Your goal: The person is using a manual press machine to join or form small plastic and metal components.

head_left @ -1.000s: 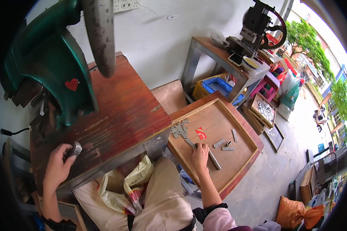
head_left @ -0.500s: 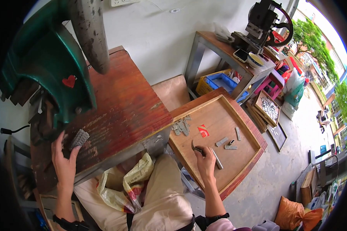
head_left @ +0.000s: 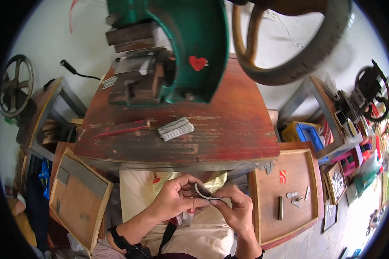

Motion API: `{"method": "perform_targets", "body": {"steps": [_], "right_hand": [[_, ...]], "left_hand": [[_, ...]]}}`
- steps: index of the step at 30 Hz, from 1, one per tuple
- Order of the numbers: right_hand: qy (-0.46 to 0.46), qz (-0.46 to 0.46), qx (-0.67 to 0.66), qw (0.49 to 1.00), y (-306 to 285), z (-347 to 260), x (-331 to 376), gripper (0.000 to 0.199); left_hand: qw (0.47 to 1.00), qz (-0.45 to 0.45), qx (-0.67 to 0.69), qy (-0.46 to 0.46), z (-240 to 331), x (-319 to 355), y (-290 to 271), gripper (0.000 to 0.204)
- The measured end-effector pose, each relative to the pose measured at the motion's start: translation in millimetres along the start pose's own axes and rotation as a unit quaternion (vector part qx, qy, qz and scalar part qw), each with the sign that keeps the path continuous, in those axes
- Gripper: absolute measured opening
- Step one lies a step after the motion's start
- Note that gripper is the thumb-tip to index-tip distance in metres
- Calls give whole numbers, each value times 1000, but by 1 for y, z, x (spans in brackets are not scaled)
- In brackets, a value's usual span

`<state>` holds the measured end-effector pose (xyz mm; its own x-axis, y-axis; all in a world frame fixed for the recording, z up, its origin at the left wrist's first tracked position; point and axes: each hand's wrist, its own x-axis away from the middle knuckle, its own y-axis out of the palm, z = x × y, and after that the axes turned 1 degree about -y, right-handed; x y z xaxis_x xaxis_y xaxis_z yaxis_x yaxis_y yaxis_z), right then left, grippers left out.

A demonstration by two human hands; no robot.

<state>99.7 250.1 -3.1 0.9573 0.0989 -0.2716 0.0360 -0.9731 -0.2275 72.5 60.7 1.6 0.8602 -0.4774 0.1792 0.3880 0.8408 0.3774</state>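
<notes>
Pinching a curved grey strip (head_left: 198, 190) in both L hand (head_left: 179, 200) and R hand (head_left: 234, 209), held close together just on near side of wooden bench (head_left: 237, 125); on bench, a ribbed grey block (head_left: 176, 128) near a reddish bar (head_left: 124, 127), w/ green press (head_left: 212, 26) toward back; R of bench, a shallow tray (head_left: 268, 228) w/ metal tube (head_left: 281, 208); L of bench, a second tray (head_left: 73, 200)
</notes>
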Motion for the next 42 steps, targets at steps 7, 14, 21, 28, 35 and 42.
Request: {"method": "perform_targets", "body": {"steps": [7,14,21,28,35,42], "right_hand": [[-43,-33,87,995,38,-12,-14,17],[-204,-95,185,957,41,-9,-27,25],[-294,-123,272,908,48,-4,-31,23],[-337,-127,295,885,52,0,-30,16],[-312,-98,237,915,50,16,-25,21],[-144,-112,167,969,40,21,-14,19]], "left_hand": [[993,96,-46,57,0,28,-24,20],[967,184,-158,77,1,36,-27,35],[941,200,-260,81,-3,37,-31,35],[956,200,-209,36,-7,36,-35,42],[955,202,-217,16,-6,34,-34,41],[947,181,-260,53,-16,28,-21,41]]}}
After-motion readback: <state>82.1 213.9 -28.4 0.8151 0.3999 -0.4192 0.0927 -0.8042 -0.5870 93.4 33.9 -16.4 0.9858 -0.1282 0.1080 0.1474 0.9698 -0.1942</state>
